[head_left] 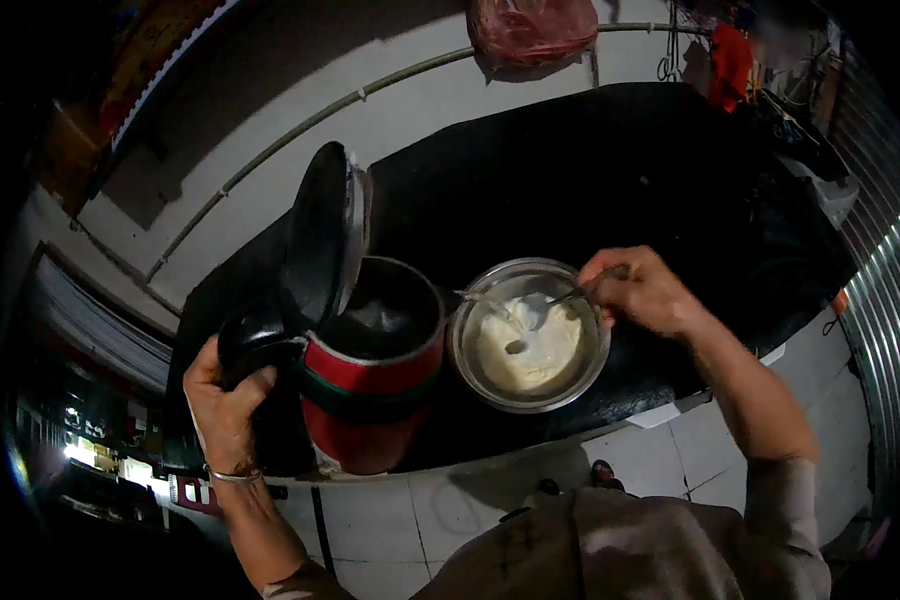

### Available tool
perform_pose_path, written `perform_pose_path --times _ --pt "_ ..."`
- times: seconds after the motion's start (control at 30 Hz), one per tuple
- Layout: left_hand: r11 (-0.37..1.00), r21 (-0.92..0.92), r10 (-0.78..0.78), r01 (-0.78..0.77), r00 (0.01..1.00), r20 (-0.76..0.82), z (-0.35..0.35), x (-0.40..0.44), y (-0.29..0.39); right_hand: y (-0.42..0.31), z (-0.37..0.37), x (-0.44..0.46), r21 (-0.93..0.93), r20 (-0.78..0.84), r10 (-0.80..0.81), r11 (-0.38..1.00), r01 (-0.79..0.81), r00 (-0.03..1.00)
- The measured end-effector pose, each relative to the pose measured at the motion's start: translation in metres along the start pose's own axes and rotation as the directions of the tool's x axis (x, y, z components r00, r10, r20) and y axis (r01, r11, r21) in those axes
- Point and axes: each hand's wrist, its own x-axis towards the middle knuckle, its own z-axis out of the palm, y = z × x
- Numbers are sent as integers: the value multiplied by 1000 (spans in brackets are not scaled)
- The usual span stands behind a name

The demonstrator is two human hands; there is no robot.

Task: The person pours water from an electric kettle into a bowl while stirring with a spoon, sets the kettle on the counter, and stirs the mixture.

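My left hand (228,405) is wrapped round the black handle of a red electric kettle (370,425). The kettle's black lid (315,240) stands raised, and its spout tips over the left rim of a steel bowl (530,402). From the spout a thin stream of water (495,303) runs into the bowl. Pale powder like flour (550,350) lies in it, with a small wet pool on its left side. My right hand (642,290) grips a metal spoon (570,297), whose head rests in the powder.
Bowl and kettle are on a black-covered table (570,180), close to its front edge. Behind it, a pink plastic bag (533,30) hangs by a pipe along the wall. Corrugated metal (885,270) rises at the right. White tiles (370,520) cover the floor.
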Motion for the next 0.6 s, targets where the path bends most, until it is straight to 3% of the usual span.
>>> perform_pose_path --times 0.07,0.13,0.27,0.33,0.4,0.47,0.57,0.6 --pt "999 31 -18 19 1000 -9 0 -1 2 -6 9 -3 -75 112 -9 997 18 994" --pt "997 65 -43 45 999 -20 -2 -1 3 -14 -2 -11 -83 209 94 993 -78 973" --pt "999 25 -32 33 999 -6 -2 -2 1 -18 -20 -15 -123 139 107 988 -90 985" --pt "1000 11 -16 16 1000 -6 0 -2 1 -19 -8 -5 -75 22 119 990 -117 993" --pt "1000 9 1 0 1000 -16 1 -2 1 -7 3 -2 -34 148 14 999 -9 989" --pt "1000 15 -11 12 1000 -10 -1 -1 1 -11 1 -10 -106 232 84 993 -61 969" --pt "999 28 -19 18 1000 6 -7 -1 -2 -25 -23 -25 -163 159 174 975 -148 972" --pt "999 36 -12 11 1000 28 -8 0 -3 -21 -31 -24 -145 140 109 986 -88 984"
